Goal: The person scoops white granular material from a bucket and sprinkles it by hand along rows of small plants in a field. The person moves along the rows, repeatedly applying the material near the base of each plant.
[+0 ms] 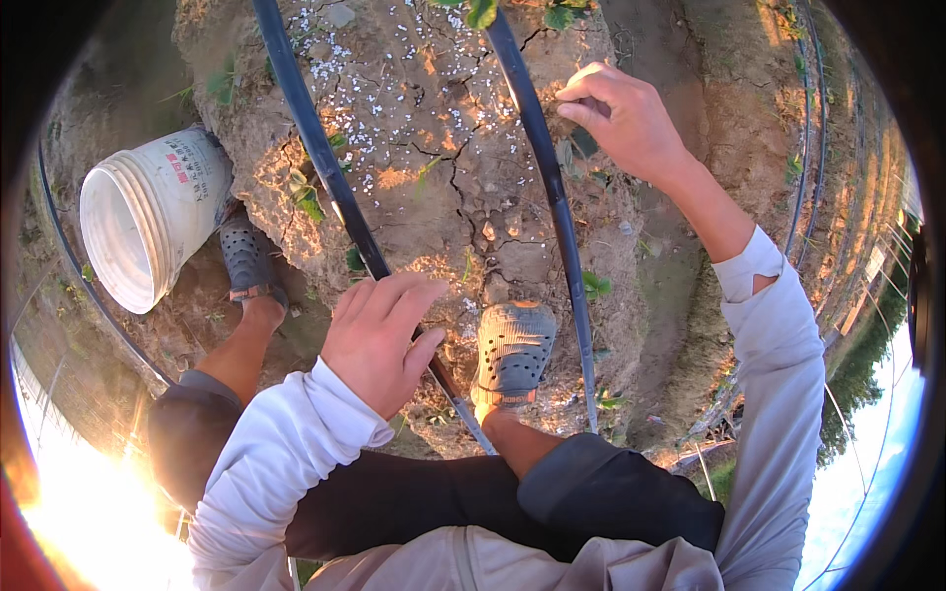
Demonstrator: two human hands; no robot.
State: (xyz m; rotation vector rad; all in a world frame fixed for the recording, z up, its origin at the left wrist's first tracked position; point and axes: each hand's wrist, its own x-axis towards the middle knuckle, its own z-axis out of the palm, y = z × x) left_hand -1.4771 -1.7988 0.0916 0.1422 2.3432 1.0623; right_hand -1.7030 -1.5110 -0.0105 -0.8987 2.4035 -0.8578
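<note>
My left hand lies over the left black drip hose, palm down with its fingers fairly straight; whether it touches the hose cannot be told. To the right of the other black hose, my right hand hovers with thumb and fingertips drawn together; nothing shows between them. Both hoses run along a raised bed of cracked soil, strewn with small white granules. Small green strawberry-like plants grow beside the hoses, one of them right of the right hose.
A white plastic bucket with printed writing lies tipped at the left, its mouth towards me. One clog-shod foot stands on the bed between the hoses, the other in the left furrow. More hoses run at the right.
</note>
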